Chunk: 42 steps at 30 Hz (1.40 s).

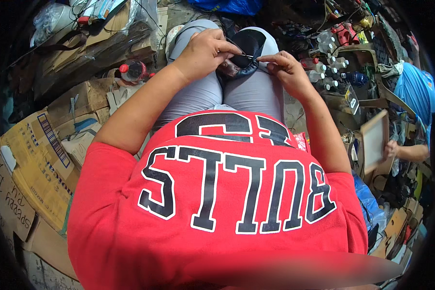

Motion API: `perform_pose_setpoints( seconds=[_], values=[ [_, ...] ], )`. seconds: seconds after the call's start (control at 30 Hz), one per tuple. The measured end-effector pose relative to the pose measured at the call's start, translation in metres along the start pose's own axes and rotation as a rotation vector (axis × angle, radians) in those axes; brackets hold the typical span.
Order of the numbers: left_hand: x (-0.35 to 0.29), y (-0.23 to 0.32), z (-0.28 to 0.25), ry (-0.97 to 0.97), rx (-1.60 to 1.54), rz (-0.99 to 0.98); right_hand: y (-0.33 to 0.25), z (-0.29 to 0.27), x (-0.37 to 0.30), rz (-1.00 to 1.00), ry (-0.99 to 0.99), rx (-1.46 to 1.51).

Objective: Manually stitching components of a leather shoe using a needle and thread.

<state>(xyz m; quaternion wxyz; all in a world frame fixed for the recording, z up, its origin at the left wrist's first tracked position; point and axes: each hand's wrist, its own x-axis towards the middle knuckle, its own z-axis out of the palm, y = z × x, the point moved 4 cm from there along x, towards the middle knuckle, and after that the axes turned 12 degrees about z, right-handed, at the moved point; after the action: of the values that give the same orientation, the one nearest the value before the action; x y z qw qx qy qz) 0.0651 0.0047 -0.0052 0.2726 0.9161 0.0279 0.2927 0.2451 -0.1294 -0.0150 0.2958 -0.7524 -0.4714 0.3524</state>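
Observation:
A dark, shoe-like leather piece [250, 41] with a brown shiny part lies across my knees. Above it, my left hand [209, 48] is closed, with thumb and forefinger pinched at one end of a thin, pale, needle-like strand [247, 56]. My right hand [287, 70] pinches at the strand's other end, its remaining fingers curled. The strand is too small to tell whether it is needle or thread. My fingers hide part of the shoe-like piece.
Cardboard [38, 169] is piled at the left, near a red-capped bottle [133, 71]. Several small bottles [326, 67] stand at the right. Farther right, another person in a blue shirt [415, 92] has a hand at a framed board [375, 141].

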Motion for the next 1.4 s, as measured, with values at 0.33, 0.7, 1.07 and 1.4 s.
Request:
perform_pose_setpoints(
  seconds=[0.33,0.7,1.07,1.4],
  values=[
    [0.0,-0.003,0.008,-0.056,0.107,0.009,0.001,-0.006,0.018,0.013,-0.142,-0.013],
    [0.0,-0.009,0.01,-0.117,-0.052,-0.129,0.0,-0.006,0.019,0.065,-0.236,0.136],
    [0.013,-0.011,0.02,-0.189,0.04,-0.09,0.006,-0.006,0.027,0.052,-0.287,0.182],
    [0.002,0.01,0.013,-0.133,-0.081,-0.214,0.005,0.0,0.003,0.07,-0.12,0.139]
  ],
)
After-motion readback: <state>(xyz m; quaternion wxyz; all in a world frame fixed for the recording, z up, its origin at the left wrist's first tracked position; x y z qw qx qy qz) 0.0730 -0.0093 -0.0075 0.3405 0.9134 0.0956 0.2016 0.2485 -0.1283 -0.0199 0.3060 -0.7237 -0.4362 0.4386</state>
